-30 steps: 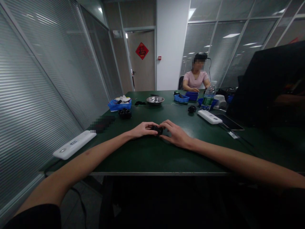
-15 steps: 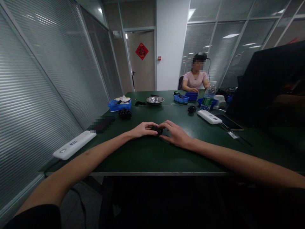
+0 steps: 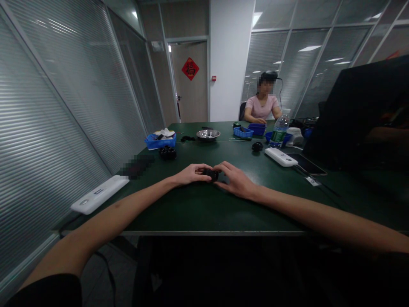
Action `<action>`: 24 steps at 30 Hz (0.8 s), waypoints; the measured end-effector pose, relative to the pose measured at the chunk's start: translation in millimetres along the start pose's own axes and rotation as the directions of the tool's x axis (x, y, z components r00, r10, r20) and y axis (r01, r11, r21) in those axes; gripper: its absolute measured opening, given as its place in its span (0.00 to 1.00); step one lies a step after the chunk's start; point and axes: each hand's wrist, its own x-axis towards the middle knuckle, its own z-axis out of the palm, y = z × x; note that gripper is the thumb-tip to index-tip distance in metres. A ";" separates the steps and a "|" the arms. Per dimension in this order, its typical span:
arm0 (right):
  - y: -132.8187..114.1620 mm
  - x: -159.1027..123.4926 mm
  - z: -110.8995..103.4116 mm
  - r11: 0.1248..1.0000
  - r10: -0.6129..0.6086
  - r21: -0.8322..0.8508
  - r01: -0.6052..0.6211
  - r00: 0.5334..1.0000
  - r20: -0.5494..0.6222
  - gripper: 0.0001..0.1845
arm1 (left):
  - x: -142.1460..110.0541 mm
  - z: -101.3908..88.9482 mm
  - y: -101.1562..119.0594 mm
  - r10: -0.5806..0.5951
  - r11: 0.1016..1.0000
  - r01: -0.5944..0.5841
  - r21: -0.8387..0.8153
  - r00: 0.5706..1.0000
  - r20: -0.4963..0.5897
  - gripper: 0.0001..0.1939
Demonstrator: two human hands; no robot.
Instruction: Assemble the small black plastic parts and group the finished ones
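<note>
A small black rounded object (image 3: 211, 174) is between my two hands above the middle of the green table (image 3: 198, 209); its kind is too small and dark to tell. My left hand (image 3: 191, 174) grips it from the left, with the thumb in front and the fingers behind. From the right, my right hand (image 3: 234, 180) curves its thumb and fingertips around the other side. The fingers partly cover the object. Farther off lie a cluster of shiny black round pieces (image 3: 168, 152) at the left and a single black piece (image 3: 257, 146) at the right.
Around the table stand a blue tray (image 3: 151, 143), a metal bowl (image 3: 208, 136), a light blue basket (image 3: 243, 132), a water bottle (image 3: 279, 132), white power banks (image 3: 100, 194) and a phone (image 3: 308, 164). A dark monitor (image 3: 358, 106) rises at right. Another person (image 3: 262, 106) sits opposite.
</note>
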 end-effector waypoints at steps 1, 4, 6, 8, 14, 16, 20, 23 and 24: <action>-0.4 0.2 0.0 1.000 0.011 -0.002 -0.012 1.000 -0.003 0.23 | 0.2 0.4 -0.2 0.000 1.000 0.000 -0.007 1.000 -0.003 0.28; -0.4 0.5 0.5 0.998 0.057 -0.018 -0.057 0.998 0.004 0.21 | 0.6 1.5 0.3 -0.009 0.999 0.009 -0.033 1.000 -0.008 0.28; 0.2 0.4 0.8 0.998 0.058 -0.030 -0.057 0.998 0.014 0.20 | 0.5 1.8 0.8 -0.017 0.999 0.017 -0.038 1.000 -0.011 0.28; 0.8 0.2 1.0 0.999 0.030 -0.035 -0.030 0.999 0.013 0.20 | 0.4 1.5 0.8 -0.018 1.000 0.018 -0.024 1.000 -0.015 0.28; 0.2 0.9 0.5 1.000 -0.010 0.008 0.010 1.000 -0.015 0.22 | 0.4 0.0 -1.7 0.008 1.000 -0.009 -0.003 1.000 -0.005 0.27; 0.1 1.1 0.7 1.000 0.017 0.014 -0.017 1.000 -0.016 0.22 | 0.3 -0.1 -1.6 0.009 1.000 -0.009 -0.009 1.000 0.001 0.27; 2.3 0.6 2.2 0.999 0.049 0.017 -0.049 0.999 0.001 0.21 | -0.1 0.2 0.1 -0.002 1.000 0.002 -0.025 1.000 0.006 0.28; 3.3 0.0 2.8 1.000 0.013 0.029 -0.013 1.000 0.000 0.20 | -0.5 0.3 1.0 -0.003 1.000 0.003 -0.025 1.000 0.009 0.28; 3.1 -0.1 2.7 0.999 0.001 0.036 -0.001 1.000 -0.003 0.20 | -0.6 0.3 1.1 -0.004 1.000 0.004 -0.020 1.000 0.010 0.28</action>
